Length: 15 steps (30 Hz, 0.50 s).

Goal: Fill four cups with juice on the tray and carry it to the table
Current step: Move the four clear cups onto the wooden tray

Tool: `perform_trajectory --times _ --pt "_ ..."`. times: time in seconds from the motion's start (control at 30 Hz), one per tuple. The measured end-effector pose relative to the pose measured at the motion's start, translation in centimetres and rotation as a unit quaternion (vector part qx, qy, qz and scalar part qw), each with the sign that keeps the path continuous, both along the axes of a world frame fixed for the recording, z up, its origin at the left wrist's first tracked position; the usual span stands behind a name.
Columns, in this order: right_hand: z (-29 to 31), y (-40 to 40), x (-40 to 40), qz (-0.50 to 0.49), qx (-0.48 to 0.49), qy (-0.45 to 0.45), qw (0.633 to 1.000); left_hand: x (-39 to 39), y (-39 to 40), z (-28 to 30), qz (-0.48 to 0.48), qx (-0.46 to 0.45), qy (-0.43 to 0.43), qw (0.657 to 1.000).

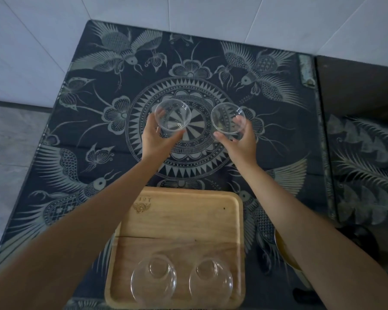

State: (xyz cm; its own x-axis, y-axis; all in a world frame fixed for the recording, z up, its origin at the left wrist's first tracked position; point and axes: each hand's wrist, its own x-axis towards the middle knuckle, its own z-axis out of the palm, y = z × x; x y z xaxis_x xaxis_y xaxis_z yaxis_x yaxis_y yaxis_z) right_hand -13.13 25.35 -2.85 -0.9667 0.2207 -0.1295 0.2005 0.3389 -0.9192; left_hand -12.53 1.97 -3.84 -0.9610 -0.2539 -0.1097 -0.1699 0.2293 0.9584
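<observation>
Both my bare arms reach straight forward. My left hand (154, 139) curls, thumb out to the right, fingers wrapped. My right hand (238, 139) mirrors it, thumb left, fingers gripping.

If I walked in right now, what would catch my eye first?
Probably the two bare hands reaching out over the patterned dark cloth, the left hand and right hand each holding an empty clear cup. Nearer the person, a wooden tray carries two more clear cups side by side.
</observation>
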Motion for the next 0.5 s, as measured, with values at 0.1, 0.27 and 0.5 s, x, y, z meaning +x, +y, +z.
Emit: perform_trajectory --times 0.1,0.27,0.5 --pt "1.1 0.1 0.8 0.004 -0.011 0.014 1.0 1.0 -0.5 1.2 -0.013 0.007 0.017 1.0" --pt "3.6 0.2 3.4 0.026 -0.02 0.039 0.999 3.9 -1.4 3.5 -0.027 0.005 0.031 0.999" --pt "6.2 0.0 8.5 0.067 -0.007 0.069 0.995 9.2 -2.9 5.6 -0.048 0.018 0.022 0.998"
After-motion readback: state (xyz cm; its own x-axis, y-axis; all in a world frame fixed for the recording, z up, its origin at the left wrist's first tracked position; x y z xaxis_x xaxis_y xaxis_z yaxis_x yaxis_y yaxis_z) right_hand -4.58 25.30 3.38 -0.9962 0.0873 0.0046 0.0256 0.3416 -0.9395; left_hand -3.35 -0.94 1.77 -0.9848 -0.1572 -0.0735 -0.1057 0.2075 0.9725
